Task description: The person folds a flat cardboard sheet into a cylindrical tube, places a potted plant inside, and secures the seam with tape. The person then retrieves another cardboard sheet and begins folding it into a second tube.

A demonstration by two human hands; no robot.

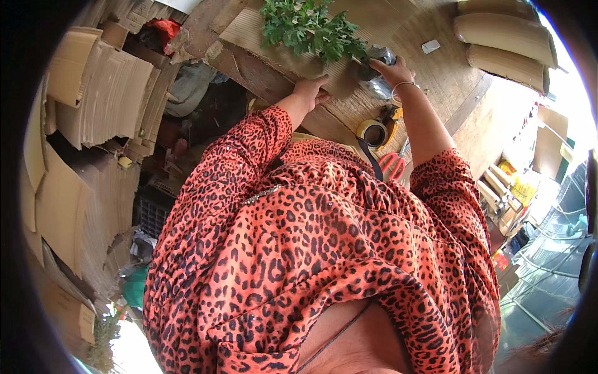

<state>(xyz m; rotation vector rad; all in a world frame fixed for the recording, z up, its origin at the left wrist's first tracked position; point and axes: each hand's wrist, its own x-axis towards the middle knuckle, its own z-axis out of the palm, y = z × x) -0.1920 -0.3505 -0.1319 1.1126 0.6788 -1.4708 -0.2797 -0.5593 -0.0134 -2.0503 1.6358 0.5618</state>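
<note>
A leafy green plant [311, 30] lies on a flat cardboard sheet [339, 84] on the wooden table. Its stem end runs into a dark bundle wrapped in clear plastic [377, 84]. My right hand [397, 73], with a bangle at the wrist, is closed on the upper part of this plastic-wrapped bundle. My left hand [308, 93] rests at the near edge of the cardboard, thumb and fingers apart, holding nothing I can see. Nearer to me on the table are a yellow tape dispenser with a roll of tape [372, 133] and red-handled scissors [392, 166].
Folded cardboard stacks [112, 93] rise on my left, beside a dark cluttered gap with a grey bag [190, 90]. More folded cardboard [507, 37] sits at the table's far right. A small white piece [430, 46] lies on the wooden table [430, 81].
</note>
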